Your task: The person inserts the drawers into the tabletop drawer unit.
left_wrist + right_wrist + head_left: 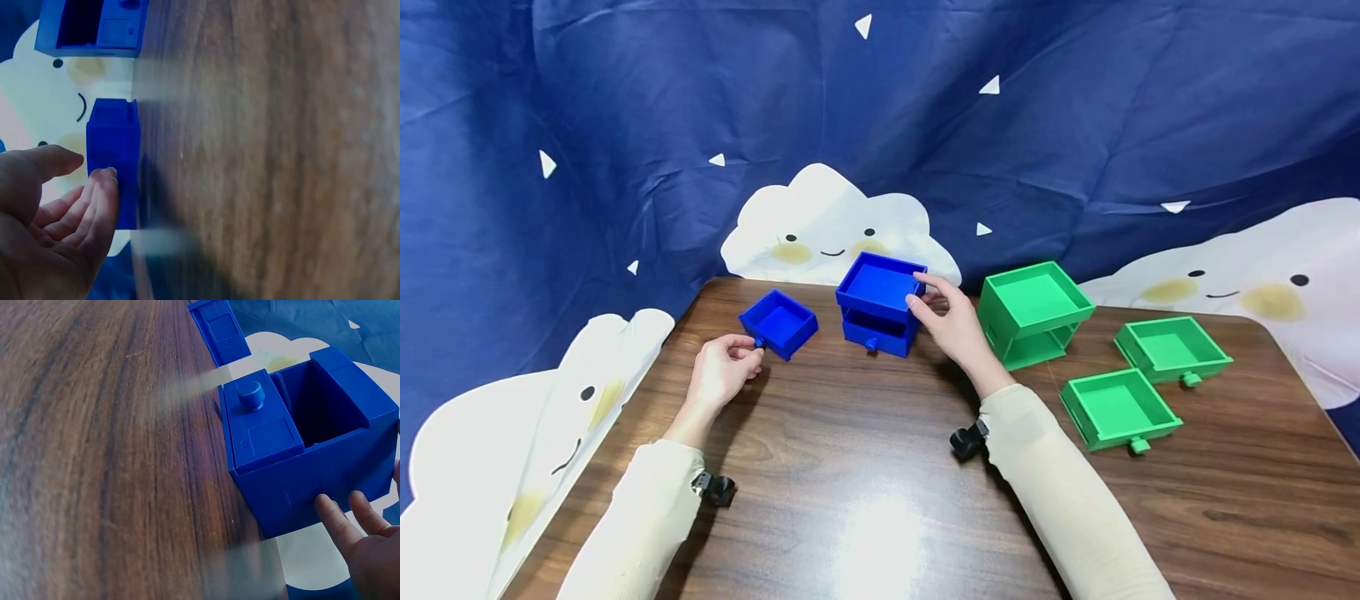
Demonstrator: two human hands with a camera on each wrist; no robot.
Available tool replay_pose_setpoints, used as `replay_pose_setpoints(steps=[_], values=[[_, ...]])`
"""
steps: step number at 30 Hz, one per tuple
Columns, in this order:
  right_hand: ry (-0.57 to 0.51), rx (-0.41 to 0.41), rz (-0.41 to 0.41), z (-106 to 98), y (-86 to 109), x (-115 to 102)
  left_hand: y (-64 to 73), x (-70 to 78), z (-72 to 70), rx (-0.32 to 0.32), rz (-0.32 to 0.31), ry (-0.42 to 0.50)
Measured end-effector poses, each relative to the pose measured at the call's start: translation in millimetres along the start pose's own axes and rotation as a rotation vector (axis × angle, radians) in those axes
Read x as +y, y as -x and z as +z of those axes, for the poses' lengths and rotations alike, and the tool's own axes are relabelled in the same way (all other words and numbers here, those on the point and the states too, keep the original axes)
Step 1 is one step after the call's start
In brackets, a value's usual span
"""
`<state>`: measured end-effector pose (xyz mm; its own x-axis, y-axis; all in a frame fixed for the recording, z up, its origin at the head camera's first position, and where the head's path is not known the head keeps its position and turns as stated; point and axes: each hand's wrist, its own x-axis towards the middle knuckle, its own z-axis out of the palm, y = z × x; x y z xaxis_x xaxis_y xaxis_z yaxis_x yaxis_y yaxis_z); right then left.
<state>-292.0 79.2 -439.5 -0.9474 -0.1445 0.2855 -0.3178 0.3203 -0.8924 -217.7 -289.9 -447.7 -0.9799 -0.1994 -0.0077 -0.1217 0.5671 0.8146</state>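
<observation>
A small blue drawer [784, 327] lies on the wooden table at the left, its round knob facing me. My left hand [722, 367] is at that knob. In the left wrist view, the fingertips [109, 172] overlap the drawer's face while the thumb stays apart from them. To the right stands a blue two-tier cabinet [880, 287] with a knobbed drawer [265, 425] in its lower slot. The upper slot gapes. My right hand [951, 321] rests at the cabinet's right side, with extended fingers [337, 519] against the side wall in the right wrist view.
Right of the blue cabinet is a green cabinet [1036, 312] with no drawers in it. Two green drawers [1120, 408] lie farther right on the wooden table [820, 467]. A dark blue curtain [880, 100] with white clouds hangs behind.
</observation>
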Motion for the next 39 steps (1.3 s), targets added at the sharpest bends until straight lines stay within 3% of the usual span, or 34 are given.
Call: replay_pose_setpoints(steps=[7,20,32,39], values=[[0.001,0.001,0.000,0,0.0,-1,-4.7,-3.4,-0.9,0.048,-0.008,-0.028],[-0.002,0.003,0.015,0,0.9,0,-19.1,-8.6,-2.0,-0.050,-0.010,-0.091],[-0.013,0.000,0.006,0,0.5,1,-31.3,-6.5,1.1,-0.161,-0.033,-0.095],[-0.021,-0.006,0.001,-1,0.2,3,-33.7,-5.8,1.0,-0.170,-0.031,-0.088]])
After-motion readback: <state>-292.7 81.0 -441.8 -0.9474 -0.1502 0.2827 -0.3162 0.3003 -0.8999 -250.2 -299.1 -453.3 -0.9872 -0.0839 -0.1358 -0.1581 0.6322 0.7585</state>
